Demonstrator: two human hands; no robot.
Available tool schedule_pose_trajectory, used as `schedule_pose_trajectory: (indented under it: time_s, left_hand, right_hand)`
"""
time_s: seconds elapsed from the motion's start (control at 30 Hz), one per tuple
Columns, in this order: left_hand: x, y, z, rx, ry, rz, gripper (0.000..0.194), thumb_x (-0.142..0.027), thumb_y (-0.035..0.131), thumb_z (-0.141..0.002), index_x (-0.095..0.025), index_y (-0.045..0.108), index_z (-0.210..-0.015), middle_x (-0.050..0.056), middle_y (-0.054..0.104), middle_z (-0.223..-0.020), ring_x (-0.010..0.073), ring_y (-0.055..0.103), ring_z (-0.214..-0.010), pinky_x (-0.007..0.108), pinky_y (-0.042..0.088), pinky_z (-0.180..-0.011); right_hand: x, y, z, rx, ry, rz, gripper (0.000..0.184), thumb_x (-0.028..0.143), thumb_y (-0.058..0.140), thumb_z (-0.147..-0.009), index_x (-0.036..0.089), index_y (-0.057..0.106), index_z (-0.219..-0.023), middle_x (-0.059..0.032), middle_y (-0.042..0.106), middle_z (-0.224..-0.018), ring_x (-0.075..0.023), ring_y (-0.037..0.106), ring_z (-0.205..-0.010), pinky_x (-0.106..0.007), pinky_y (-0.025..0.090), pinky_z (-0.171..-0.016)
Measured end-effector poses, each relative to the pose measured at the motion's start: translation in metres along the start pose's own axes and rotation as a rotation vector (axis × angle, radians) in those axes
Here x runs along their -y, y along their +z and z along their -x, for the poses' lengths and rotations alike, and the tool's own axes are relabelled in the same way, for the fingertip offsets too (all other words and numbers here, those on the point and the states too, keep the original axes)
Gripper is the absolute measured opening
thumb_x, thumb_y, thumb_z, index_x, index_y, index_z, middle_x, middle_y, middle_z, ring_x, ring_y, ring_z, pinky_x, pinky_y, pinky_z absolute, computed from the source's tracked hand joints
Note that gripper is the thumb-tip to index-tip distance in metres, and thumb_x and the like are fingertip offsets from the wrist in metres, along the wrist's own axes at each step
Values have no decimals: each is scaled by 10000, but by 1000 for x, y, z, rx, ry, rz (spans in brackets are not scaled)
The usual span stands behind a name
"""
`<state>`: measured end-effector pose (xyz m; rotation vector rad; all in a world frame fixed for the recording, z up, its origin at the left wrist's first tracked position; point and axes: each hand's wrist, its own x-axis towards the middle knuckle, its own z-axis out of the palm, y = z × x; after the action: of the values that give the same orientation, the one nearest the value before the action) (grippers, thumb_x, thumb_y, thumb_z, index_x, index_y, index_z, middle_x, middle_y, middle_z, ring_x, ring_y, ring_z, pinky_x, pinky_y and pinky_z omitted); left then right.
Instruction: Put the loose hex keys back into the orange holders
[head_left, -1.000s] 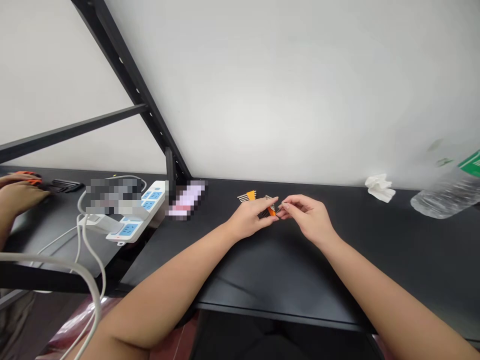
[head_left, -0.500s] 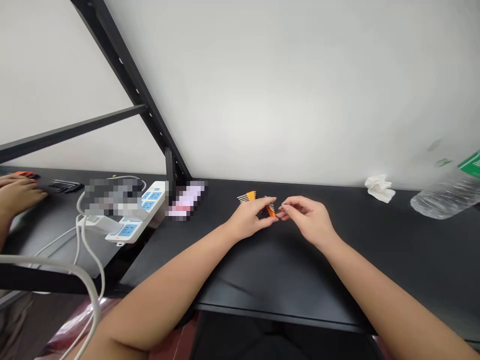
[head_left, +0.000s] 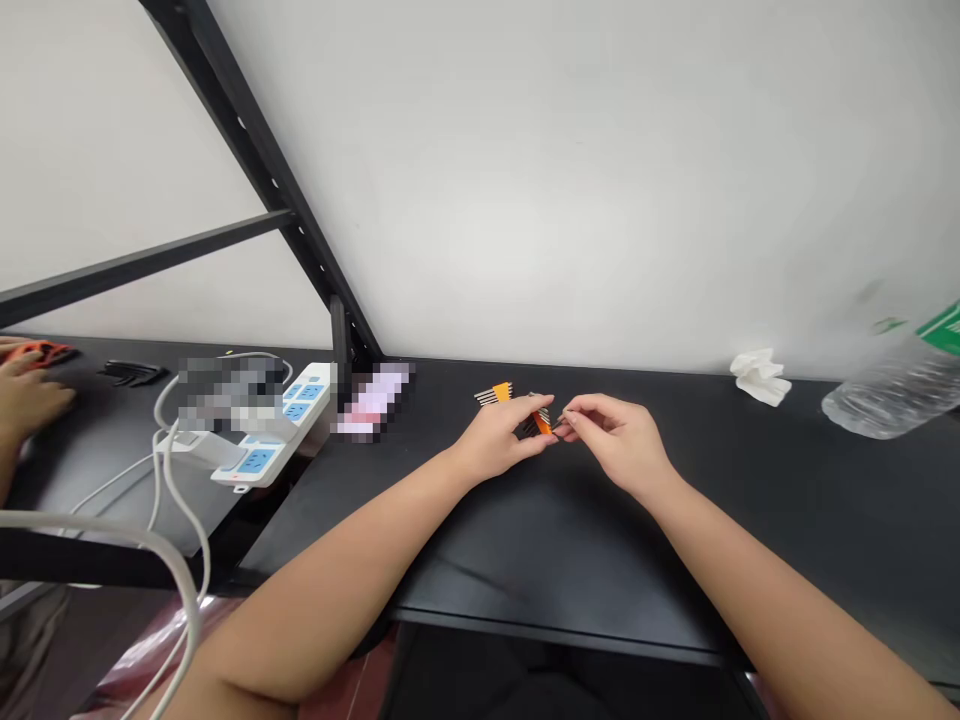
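Observation:
My left hand [head_left: 501, 436] pinches a small orange holder with metal hex keys [head_left: 540, 420] just above the black table [head_left: 540, 540]. My right hand [head_left: 616, 436] meets it from the right, thumb and forefinger pinched on one thin metal key at the holder's end. Behind my left hand a second orange holder with metal keys [head_left: 495, 394] lies flat on the table, apart from both hands.
A crumpled white tissue [head_left: 759, 376] and a lying plastic bottle [head_left: 892, 385] are at the far right. A white power strip [head_left: 277, 432] with cables sits left. Another person's hand [head_left: 26, 400] rests at the far left near black keys [head_left: 131, 373] and an orange item. A black frame strut [head_left: 255, 160] rises on the left.
My hands hold almost still at the orange holder. The other person's hand at the far left has pulled back a little toward the left edge.

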<state>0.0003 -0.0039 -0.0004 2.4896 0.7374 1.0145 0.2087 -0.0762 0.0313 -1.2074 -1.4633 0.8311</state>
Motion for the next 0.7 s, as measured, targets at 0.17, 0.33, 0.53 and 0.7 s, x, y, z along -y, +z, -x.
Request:
schedule_pose_trajectory:
  time_s: [0.17, 0.33, 0.53, 0.7]
  left_hand:
    - [-1, -1, 0, -7, 75, -29, 530, -341, 741, -896, -216, 589, -1389, 98, 730, -1285, 224, 704, -1197, 347, 593, -1037]
    - [0, 1, 0, -3, 95, -104, 543, -316, 717, -910, -226, 556, -1421, 98, 726, -1285, 227, 702, -1202, 363, 598, -1034]
    - [3, 8, 3, 42, 118, -113, 581, -283, 688, -908, -231, 515, -1461, 100, 735, -1243, 228, 725, -1145, 355, 626, -962]
    - [-3, 7, 2, 164, 98, -89, 668, -224, 655, -909, -263, 415, -1531, 85, 716, -1272, 221, 723, -1116, 351, 615, -937]
  right_hand:
    - [2, 4, 2, 75, -182, 367, 194, 255, 564, -951, 219, 729, -856, -47, 735, -845, -191, 679, -745, -310, 530, -699]
    - [2, 5, 1, 201, -235, 673, 245, 180, 504, -973, 197, 708, -839, -36, 684, -792, -162, 604, -702, -285, 421, -676]
    - [8, 4, 5, 391, -211, 1024, 284, 155, 443, -997, 170, 692, -861, -72, 682, -804, -173, 586, -661, -302, 336, -608]
    - [8, 4, 1, 372, -73, 896, 284, 232, 504, -984, 195, 617, -727, -44, 696, -770, -171, 620, -684, -285, 352, -606]
